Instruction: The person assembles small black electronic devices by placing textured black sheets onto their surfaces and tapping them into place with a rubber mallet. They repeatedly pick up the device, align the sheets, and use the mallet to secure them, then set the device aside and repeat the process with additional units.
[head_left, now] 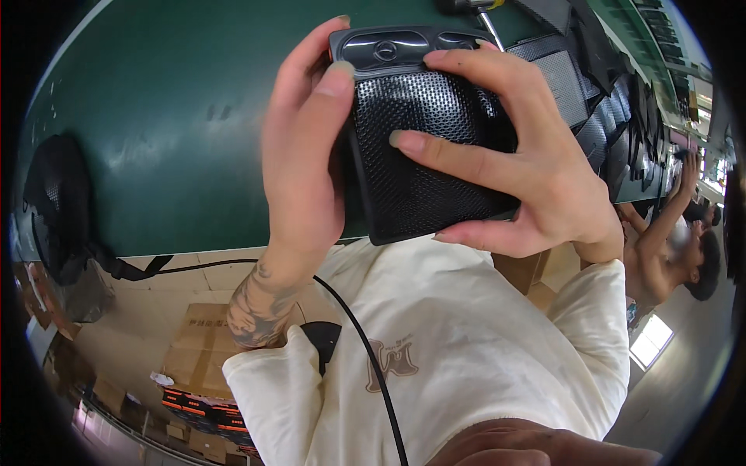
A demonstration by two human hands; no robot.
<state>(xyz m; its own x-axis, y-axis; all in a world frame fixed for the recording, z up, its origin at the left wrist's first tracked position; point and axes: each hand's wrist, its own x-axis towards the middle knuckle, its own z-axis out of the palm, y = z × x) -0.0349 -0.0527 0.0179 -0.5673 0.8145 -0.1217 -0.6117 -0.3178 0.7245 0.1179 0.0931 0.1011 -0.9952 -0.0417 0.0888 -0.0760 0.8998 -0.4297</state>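
Observation:
Between my two hands is a flat, boxy black case point(404, 190) with a woven-texture front and a glossy moulded strip along its top, tilted above the near edge of the green table point(179, 140). My left hand point(303, 155) is closed around its left side, thumb at the upper left corner and fingers partly hidden behind. Across the front lies my right hand point(544, 175), gripping the right side. One of its fingertips rests on the glossy strip, another presses the textured face, and a third touches the lower edge.
Black textured pieces point(563, 81) lie piled at the right, beside a metal-shafted tool point(489, 27). A black bag point(58, 198) sits at the table's left end. A black cable point(361, 326) crosses my front. Cardboard boxes point(194, 342) stand below left. Another person point(660, 264) is at the right.

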